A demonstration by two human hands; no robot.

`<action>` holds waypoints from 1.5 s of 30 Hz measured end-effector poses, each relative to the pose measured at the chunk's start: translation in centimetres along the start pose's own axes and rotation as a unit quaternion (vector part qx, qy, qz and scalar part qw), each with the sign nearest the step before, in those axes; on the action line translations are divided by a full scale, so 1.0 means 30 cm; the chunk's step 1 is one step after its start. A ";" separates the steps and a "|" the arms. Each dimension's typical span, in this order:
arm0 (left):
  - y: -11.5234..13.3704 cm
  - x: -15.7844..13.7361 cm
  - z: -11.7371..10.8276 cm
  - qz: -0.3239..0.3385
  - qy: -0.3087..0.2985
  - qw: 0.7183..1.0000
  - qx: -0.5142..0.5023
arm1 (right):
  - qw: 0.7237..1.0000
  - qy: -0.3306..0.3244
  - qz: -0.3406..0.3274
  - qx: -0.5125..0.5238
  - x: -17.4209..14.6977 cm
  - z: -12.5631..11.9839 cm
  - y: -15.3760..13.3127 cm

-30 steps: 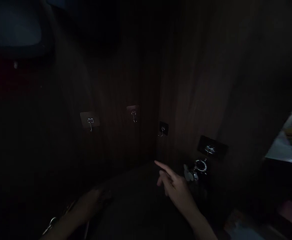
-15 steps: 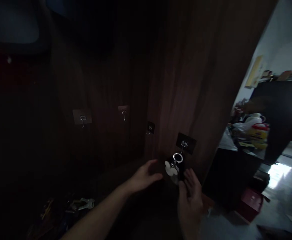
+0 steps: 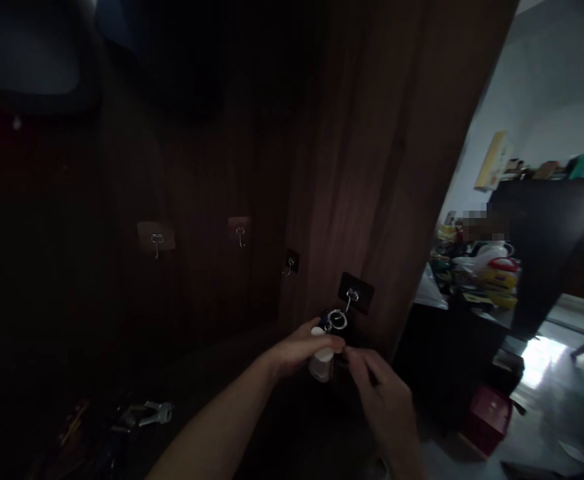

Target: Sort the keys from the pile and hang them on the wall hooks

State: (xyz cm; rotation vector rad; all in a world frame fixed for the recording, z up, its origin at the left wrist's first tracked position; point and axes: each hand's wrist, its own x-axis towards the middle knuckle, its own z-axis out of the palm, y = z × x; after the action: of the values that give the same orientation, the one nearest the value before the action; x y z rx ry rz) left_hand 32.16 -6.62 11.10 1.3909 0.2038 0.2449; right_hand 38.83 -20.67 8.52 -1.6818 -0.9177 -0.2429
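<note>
A bunch of keys with a metal ring (image 3: 337, 321) and a pale tag (image 3: 321, 364) hangs from a dark stick-on hook (image 3: 355, 293) on the wooden side panel. My left hand (image 3: 299, 347) grips the pale tag just under the ring. My right hand (image 3: 381, 393) is right beside it, fingers pinched toward the dark part of the bunch below the ring; what it grips is hidden in the dark.
Three more stick-on hooks, one (image 3: 157, 238) at left, one (image 3: 239, 230) in the middle, one (image 3: 289, 261) near the corner, hang bare. Loose keys (image 3: 147, 413) lie on the dark shelf at lower left. A cluttered dark counter (image 3: 477, 293) and a red box (image 3: 487, 417) stand at right.
The view swung right, bringing the lit room into sight. My left hand came across from the lower left and closed on the pale tag; my right hand stayed by the hanging keys.
</note>
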 end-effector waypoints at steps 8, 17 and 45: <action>0.004 0.005 0.025 -0.045 -0.040 0.992 -0.110 | 0.993 -0.095 0.064 -0.036 0.140 -0.049 -0.065; 0.148 -0.001 -0.004 -0.053 -0.069 0.972 -0.217 | 0.990 -0.099 0.103 0.001 0.137 -0.037 -0.057; -0.203 -1.133 -0.553 -0.021 0.483 0.705 0.519 | 0.846 -0.461 -0.261 0.053 -0.339 0.671 -0.213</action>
State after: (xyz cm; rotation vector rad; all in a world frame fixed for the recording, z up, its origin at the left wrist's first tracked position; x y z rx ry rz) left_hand -4.80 -1.76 2.24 2.2475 1.4367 0.9217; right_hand 21.69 -6.82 0.50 -1.3760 -2.0736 0.3029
